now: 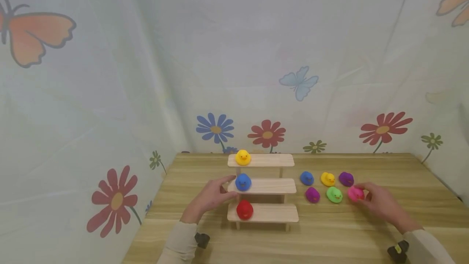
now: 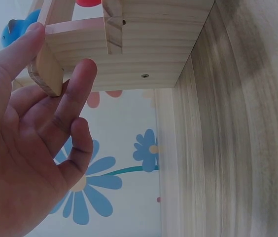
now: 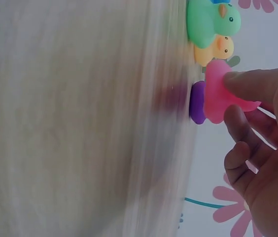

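Observation:
A three-tier wooden stand (image 1: 271, 186) carries a yellow duck (image 1: 243, 158) on top, a blue duck (image 1: 243, 182) in the middle and a red duck (image 1: 245, 210) on the lowest step, all at its left end. My left hand (image 1: 212, 195) grips the left end of the middle step, thumb and fingers on either side of the board (image 2: 48, 71). Over on the right, my right hand (image 1: 381, 202) pinches a pink duck (image 3: 218, 94) between thumb and fingers, held close over the table. Behind it in the right wrist view shows a purple duck (image 3: 197, 103).
Between the stand and my right hand, two rows of toy ducks sit on the wooden table (image 1: 329, 231): blue (image 1: 307, 178), yellow (image 1: 327, 179) and purple (image 1: 346, 179) behind, magenta (image 1: 312, 195) and green (image 1: 334, 194) in front. A flowered curtain (image 1: 234, 52) hangs behind.

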The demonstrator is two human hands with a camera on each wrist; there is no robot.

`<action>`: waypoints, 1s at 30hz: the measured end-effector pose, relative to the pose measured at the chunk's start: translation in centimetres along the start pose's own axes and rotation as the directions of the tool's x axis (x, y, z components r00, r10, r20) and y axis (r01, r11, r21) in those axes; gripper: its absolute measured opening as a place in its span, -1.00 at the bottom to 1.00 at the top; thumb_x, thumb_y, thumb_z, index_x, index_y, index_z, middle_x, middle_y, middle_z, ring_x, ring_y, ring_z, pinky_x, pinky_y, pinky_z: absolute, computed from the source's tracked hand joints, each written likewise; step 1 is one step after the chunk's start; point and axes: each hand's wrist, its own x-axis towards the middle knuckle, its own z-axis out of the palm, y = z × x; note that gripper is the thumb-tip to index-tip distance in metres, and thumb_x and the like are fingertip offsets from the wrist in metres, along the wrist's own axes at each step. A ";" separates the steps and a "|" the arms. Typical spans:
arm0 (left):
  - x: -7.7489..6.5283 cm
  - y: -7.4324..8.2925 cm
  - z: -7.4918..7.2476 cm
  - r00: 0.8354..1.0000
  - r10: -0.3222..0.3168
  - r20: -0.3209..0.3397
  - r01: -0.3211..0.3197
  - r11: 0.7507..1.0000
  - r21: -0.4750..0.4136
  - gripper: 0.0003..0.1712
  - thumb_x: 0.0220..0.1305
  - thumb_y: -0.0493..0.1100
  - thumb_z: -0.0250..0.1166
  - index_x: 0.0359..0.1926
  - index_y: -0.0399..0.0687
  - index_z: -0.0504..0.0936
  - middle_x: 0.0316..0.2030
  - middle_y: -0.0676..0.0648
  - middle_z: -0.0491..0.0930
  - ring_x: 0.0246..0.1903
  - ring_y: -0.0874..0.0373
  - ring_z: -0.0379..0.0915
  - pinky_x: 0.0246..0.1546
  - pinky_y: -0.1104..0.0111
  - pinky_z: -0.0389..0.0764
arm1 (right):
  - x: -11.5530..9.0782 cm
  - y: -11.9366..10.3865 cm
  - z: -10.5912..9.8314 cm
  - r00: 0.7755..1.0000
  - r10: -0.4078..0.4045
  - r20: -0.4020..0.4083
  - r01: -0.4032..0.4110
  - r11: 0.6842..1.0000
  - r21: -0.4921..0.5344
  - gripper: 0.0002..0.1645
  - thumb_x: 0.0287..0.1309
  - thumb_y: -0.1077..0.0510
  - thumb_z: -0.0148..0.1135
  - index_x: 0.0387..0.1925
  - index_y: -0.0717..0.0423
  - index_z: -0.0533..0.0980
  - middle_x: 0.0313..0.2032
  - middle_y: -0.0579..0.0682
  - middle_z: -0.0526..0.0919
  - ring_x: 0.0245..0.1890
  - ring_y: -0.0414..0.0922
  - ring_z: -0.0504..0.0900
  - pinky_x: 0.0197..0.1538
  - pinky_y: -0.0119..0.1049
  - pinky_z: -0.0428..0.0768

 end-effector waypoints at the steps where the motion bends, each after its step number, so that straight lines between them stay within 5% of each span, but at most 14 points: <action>1: 0.0 0.0 0.0 1.000 0.001 0.000 -0.001 1.000 0.001 -0.25 0.12 0.16 0.33 0.31 0.12 0.35 -0.41 0.07 0.55 -0.47 0.15 0.46 -0.47 0.32 0.54 | 0.0 0.0 0.0 1.000 -0.002 0.004 0.002 1.000 0.001 -0.49 -0.10 0.21 0.43 -0.06 0.30 0.52 -0.25 0.09 0.60 -0.47 -0.20 0.43 -0.46 -0.38 0.43; 18: 0.0 -0.2 0.0 1.000 0.012 -0.009 -0.012 1.000 0.020 -0.26 0.12 0.20 0.31 0.31 0.14 0.35 -0.32 0.09 0.55 -0.42 0.16 0.46 -0.44 0.34 0.54 | 0.1 0.9 0.3 0.999 -0.006 0.033 0.006 1.000 0.013 -0.52 -0.18 0.28 0.45 -0.13 0.36 0.55 -0.30 0.12 0.62 -0.51 -0.20 0.41 -0.47 -0.37 0.43; 30: -0.1 -0.1 0.0 1.000 0.008 -0.006 -0.008 1.000 0.014 -0.25 0.13 0.20 0.30 0.32 0.16 0.34 -0.30 0.10 0.55 -0.42 0.17 0.46 -0.43 0.35 0.54 | 0.4 1.1 0.3 0.993 0.066 0.097 -0.072 0.996 0.055 -0.51 -0.13 0.24 0.43 -0.10 0.33 0.51 -0.29 0.08 0.59 -0.48 -0.16 0.43 -0.46 -0.34 0.44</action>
